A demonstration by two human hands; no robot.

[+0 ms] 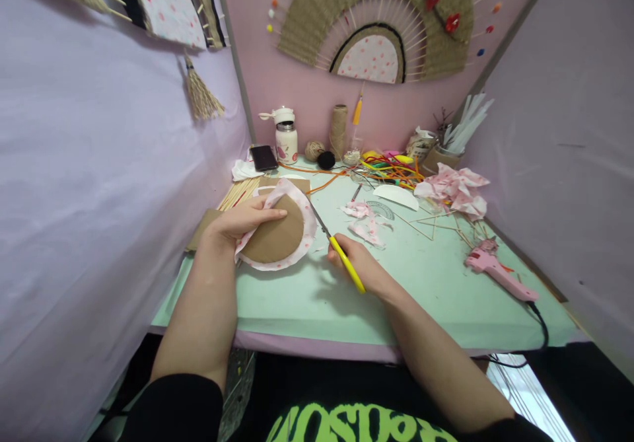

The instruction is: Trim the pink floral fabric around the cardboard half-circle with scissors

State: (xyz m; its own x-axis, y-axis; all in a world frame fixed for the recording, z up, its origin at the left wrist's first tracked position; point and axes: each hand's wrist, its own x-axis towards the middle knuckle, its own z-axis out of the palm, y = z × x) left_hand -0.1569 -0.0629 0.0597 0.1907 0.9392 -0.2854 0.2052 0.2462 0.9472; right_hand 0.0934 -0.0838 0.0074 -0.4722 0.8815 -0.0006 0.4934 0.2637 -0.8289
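Note:
My left hand grips a brown cardboard disc at its left side, thumb on top. Pink-dotted white fabric shows as a border all around the disc. In my right hand are scissors with yellow handles. Their blades point up and left, with the tips by the fabric's upper right edge; whether they touch it I cannot tell. Fabric scraps lie on the table to the right of the disc, near a clear protractor.
A pink glue gun with a black cord lies at the right edge. Crumpled dotted fabric, coloured craft stems, a white bottle, a phone and a twine spool stand or lie behind. Large decorated fan hangs on the back wall.

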